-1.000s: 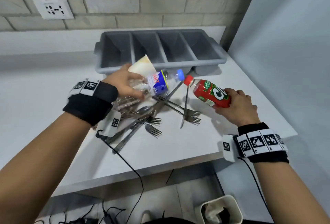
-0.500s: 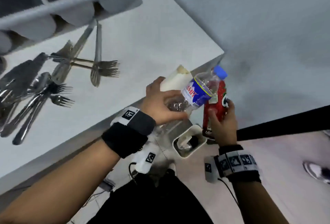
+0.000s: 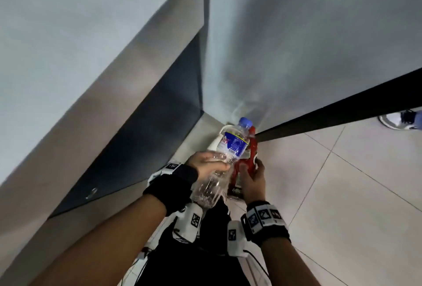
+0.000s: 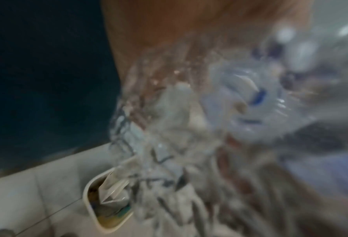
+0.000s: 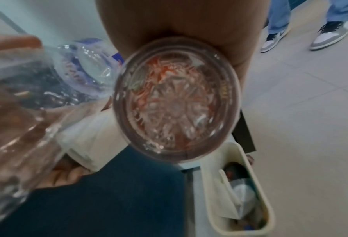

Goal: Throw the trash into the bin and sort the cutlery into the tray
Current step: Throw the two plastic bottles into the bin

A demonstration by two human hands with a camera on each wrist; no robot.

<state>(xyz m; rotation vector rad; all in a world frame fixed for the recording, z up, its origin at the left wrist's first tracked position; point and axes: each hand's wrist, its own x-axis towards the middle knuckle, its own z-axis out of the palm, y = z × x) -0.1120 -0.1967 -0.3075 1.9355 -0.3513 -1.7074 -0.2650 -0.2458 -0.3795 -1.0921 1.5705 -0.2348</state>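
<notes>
My left hand [image 3: 206, 163] grips a clear water bottle [image 3: 230, 146] with a blue cap, together with a folded white paper [image 5: 83, 144]. My right hand [image 3: 253, 178] grips a red drink bottle [image 3: 252, 151], whose clear base [image 5: 175, 104] fills the right wrist view. Both bottles point cap-first, side by side and touching, just above the small white bin [image 3: 225, 128] on the floor. The bin [image 5: 270, 213] holds crumpled paper and wrappers; its rim [image 4: 91, 205] shows in the blurred left wrist view. Cutlery and tray are out of view.
The white table's edge [image 3: 91, 126] runs overhead on the left, with a dark panel [image 3: 148, 137] beneath it. A grey wall with a black skirting [image 3: 342, 112] stands behind the bin. Another person's shoes [image 5: 331, 32] stand on the tiled floor to the right.
Both hands carried the bottles off the table and down to the bin by the wall. My view swung from the tabletop cutlery down to the floor.
</notes>
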